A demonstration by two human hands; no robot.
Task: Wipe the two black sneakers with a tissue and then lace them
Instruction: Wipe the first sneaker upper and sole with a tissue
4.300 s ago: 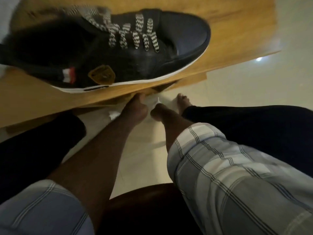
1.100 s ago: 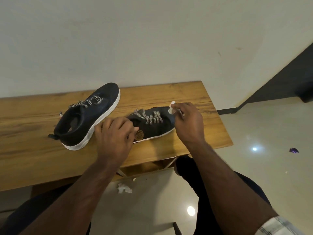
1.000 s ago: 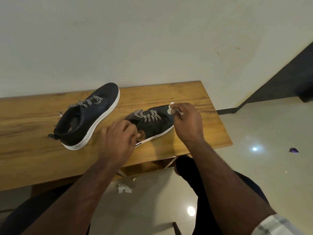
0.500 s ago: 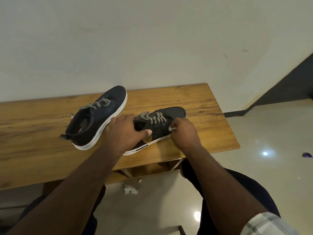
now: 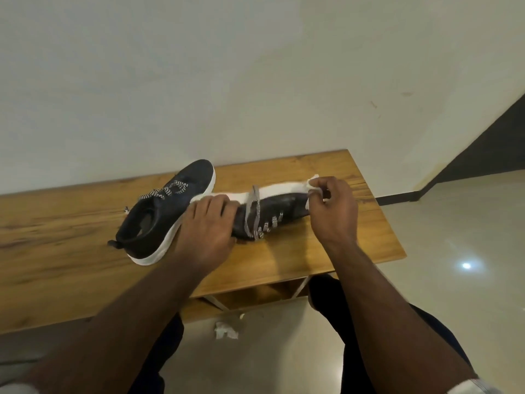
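The right hand (image 5: 331,207) pinches the tissue (image 5: 314,189) at the toe of the tipped sneaker (image 5: 279,207), which lies lengthwise leftward; the left hand (image 5: 208,226) presses its heel end, fingers straight.

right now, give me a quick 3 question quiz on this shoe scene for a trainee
1. True or false: the sneaker under the left hand is tipped on its side, white sole facing the wall.
2. What does the right hand pinch at that sneaker's toe? A) a lace end B) a tissue C) a brush
3. Fill in: a crumpled tissue lies on the ____ beneath the table.

Key
1. True. The tipped sneaker shows its sole on the far side; the other sneaker stands upright.
2. B, a white tissue held against the toe.
3. Floor.
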